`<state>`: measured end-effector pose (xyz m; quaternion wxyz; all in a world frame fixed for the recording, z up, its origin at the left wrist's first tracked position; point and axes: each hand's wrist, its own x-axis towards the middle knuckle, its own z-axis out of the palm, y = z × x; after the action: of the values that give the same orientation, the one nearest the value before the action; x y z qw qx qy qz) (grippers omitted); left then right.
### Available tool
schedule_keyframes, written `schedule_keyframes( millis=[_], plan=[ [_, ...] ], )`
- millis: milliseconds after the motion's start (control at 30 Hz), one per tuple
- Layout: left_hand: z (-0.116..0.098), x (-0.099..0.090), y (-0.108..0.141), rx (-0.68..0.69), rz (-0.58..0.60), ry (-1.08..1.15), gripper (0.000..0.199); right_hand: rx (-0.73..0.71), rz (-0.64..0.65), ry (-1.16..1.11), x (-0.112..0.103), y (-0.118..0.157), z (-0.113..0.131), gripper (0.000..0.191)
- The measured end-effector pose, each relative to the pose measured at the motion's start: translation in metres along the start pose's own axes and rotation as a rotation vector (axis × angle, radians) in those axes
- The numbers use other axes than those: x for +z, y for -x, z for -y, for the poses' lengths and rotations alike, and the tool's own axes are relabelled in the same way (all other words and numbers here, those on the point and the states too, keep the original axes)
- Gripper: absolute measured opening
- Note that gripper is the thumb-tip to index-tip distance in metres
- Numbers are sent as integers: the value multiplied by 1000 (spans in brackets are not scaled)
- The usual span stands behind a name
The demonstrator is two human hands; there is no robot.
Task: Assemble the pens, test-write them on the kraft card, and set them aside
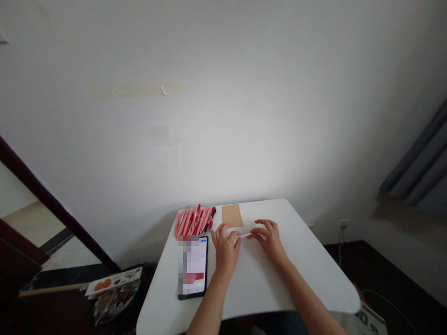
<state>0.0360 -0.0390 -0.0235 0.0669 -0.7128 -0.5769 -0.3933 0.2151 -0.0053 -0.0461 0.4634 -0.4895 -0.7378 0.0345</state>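
Both hands meet over the middle of the white table (pixel 258 288). Between them runs a thin white pen-like stick (pixel 245 235) with a reddish end on the right; its exact kind is too small to tell. My left hand (pixel 225 249) pinches the left end with thumb and finger, the other fingers spread. Thumb and fingers of my right hand (pixel 269 243) close on the right end, hiding part of it. Just beyond my left hand lies a tan paper square (pixel 232 215). A pile of pink, red and black pens (pixel 195 221) rests at the table's back left corner.
A phone (pixel 195 267) with a lit screen lies left of my left forearm. The wall (pixel 244 116) stands behind the table. On the floor at left is a dark bin (pixel 115 302) with a white box (pixel 113 281) across it. A curtain (pixel 419 172) hangs at right.
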Motion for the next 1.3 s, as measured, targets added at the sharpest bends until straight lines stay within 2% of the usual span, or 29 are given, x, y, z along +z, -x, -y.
schedule_keyframes(
  millis=[267,433,733,1300],
  plan=[
    [-3,-3,-1,-39,43,14,16,29,34,11,-2,0,1,12],
    [-4,-7,-2,-32,28,-6,16,23,54,21,-1,-1,0,12],
    [16,-18,-7,-184,-30,-293,14,124,-26,71,1,2,-6,16],
    [11,-15,-3,-205,25,-338,18,168,-18,48,-1,3,-6,19]
  ],
)
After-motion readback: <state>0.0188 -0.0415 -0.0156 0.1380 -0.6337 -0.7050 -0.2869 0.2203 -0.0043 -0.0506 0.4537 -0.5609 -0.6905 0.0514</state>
